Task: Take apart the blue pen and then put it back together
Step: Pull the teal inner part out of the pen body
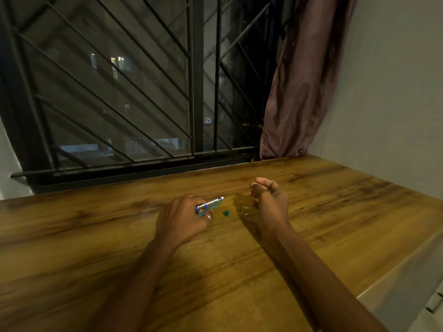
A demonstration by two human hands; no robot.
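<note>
My left hand is closed around the blue pen's barrel, a clear tube with blue ends and a silver clip that points up and right. A small teal pen part lies on the wooden table just right of that hand. Two tiny dark metal bits lie a little further right. My right hand hovers beside them with its fingers curled in; I cannot see anything between the fingertips.
A barred window runs along the table's far edge. A brown curtain hangs at the back right corner beside a pale wall. The table's right edge drops off near my right forearm.
</note>
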